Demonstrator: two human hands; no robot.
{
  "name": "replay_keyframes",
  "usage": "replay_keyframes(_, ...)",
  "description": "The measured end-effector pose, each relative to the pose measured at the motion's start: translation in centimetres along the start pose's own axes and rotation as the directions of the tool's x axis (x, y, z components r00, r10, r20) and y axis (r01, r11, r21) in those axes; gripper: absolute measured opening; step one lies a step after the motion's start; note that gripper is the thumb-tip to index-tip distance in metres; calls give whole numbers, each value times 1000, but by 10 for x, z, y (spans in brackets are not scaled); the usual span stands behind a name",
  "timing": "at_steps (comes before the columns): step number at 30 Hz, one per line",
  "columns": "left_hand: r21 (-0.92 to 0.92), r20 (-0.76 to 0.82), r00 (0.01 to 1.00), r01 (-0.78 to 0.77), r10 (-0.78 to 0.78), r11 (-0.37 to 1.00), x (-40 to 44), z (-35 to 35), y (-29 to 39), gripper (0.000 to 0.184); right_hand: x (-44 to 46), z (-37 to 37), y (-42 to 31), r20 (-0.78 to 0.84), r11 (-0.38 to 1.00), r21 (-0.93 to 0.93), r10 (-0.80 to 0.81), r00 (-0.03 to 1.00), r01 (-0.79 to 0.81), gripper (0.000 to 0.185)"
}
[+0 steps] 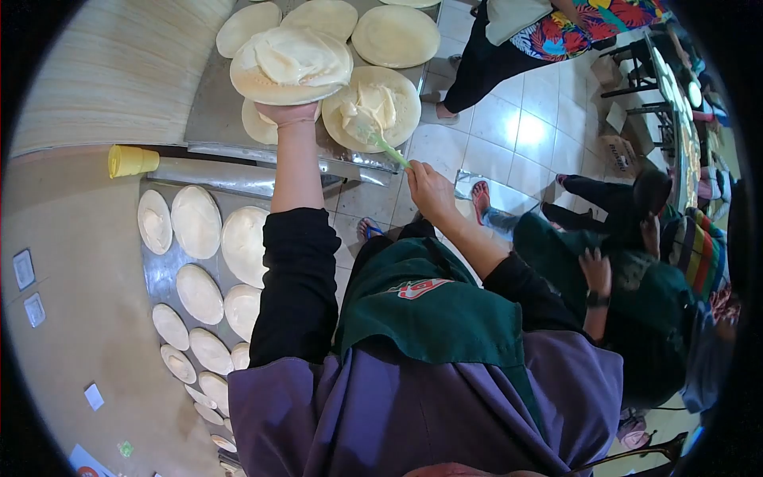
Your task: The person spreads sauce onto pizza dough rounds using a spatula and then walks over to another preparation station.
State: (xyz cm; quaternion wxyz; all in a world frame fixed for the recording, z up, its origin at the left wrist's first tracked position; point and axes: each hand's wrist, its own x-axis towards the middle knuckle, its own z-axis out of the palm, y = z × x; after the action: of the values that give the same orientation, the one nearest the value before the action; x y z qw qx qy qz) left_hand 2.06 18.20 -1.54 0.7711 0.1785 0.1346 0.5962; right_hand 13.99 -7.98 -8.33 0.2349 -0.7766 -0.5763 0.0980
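Observation:
My left hand [288, 114] is under a round, flat cake layer [248, 78], holding it up above the metal table. Pale cream [290, 56] is spread in thick swirls over its top. The palm and fingers are mostly hidden beneath the layer. My right hand [431, 191] is closed around the end of a light green spatula [389, 151]. The spatula's blade rests in a mound of cream [377, 107] on a second cake layer [338, 131], which lies on the table just right of the raised one.
More round layers [396, 36] lie on the metal table [208, 119]. A lower surface [163, 274] at left carries several more. A yellow cup [131, 161] sits at the table's near left. At right, a co-worker in a green apron [572, 254] is close by; another person [485, 63] stands beyond the table.

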Motion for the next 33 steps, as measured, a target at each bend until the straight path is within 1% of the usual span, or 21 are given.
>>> replay_keyframes(2, -5, -38, 999, -14, 14, 1000, -4, 6, 2, 63, 0, 3, -1, 12, 1000, -7, 21, 1000, -21, 16)
replay_keyframes(3, -3, -37, 999, -11, 11, 1000, -5, 5, 3, 63, -2, 6, 0, 33, 1000, -17, 19, 999, -19, 17)
replay_keyframes(5, 28, 30, 999, -24, 24, 999, -5, 3, 7, 63, -6, 10, 2, 54, 999, -29, 22, 998, -20, 17)
replay_keyframes(7, 22, 19, 1000, -20, 19, 1000, -7, 3, 9, 63, -10, 13, 3, 109, 999, -25, 33, 994, -30, 22)
replay_keyframes(8, 16, 9, 1000, -18, 18, 1000, -9, 3, 11, 63, -12, 14, 3, 109, 999, -25, 34, 993, -31, 22)
replay_keyframes(12, -35, 51, 999, 20, -18, 999, -9, -1, 16, 63, -19, 9, 7, 125, 998, 57, 29, 992, -37, 22)
replay_keyframes(14, 9, 47, 999, 15, -15, 1000, -11, 2, 21, 64, -20, 2, 12, 146, 994, 94, 33, 989, -47, 22)
replay_keyframes(16, 18, 32, 999, 4, -5, 1000, -13, 9, 25, 64, -16, -15, 15, 343, 958, 217, 106, 933, -189, 26)
replay_keyframes(17, 30, 16, 1000, -3, 3, 1000, -15, 11, 26, 64, -13, -22, 18, 342, 959, 214, 106, 934, -188, 26)
replay_keyframes(19, 32, 37, 999, -17, 16, 999, -14, 11, 28, 64, -3, -41, 21, 509, 837, 380, 166, 844, -394, 29)
replay_keyframes(20, 37, 55, 998, -30, 27, 999, -14, 11, 29, 64, 3, -55, 19, 507, 839, 378, 167, 846, -392, 29)
replay_keyframes(22, 34, 69, 997, -44, 41, 998, -13, 9, 31, 64, 18, -89, 7, 741, 549, 446, 217, 636, -707, 33)
replay_keyframes(23, 35, 80, 995, -58, 55, 998, -13, 8, 31, 64, 23, -100, 3, 754, 502, 449, 232, 614, -740, 35)
replay_keyframes(24, 32, 83, 995, -60, 57, 998, -15, 9, 31, 64, 27, -104, 3, 752, 505, 449, 232, 617, -737, 35)
replay_keyframes(26, 29, 185, 978, -99, 92, 995, -21, 11, 31, 64, 36, -113, 6, 722, 452, 534, 195, 664, -714, 38)
replay_keyframes(27, 25, 190, 977, -104, 98, 994, -20, 10, 31, 64, 40, -119, 1, 697, 500, 537, 190, 691, -679, 39)
replay_keyframes(28, 33, 117, 990, -79, 75, 996, -20, 8, 32, 63, 42, -120, -1, 693, 505, 539, 188, 696, -674, 39)
replay_keyframes(29, 40, 44, 998, -53, 51, 998, -20, 5, 32, 62, 44, -120, -2, 649, 554, 546, 195, 735, -629, 39)
replay_keyframes(30, 39, 48, 997, -57, 55, 998, -21, 5, 31, 62, 45, -120, -3, 602, 600, 550, 197, 773, -581, 40)
replay_keyframes(32, 83, 108, 991, -93, 84, 992, -21, 2, 28, 63, 48, -119, -1, 599, 620, 538, 196, 776, -572, 41)
replay_keyframes(33, 82, 112, 990, -94, 85, 992, -22, 5, 29, 63, 49, -119, -1, 572, 644, 548, 177, 801, -534, 41)
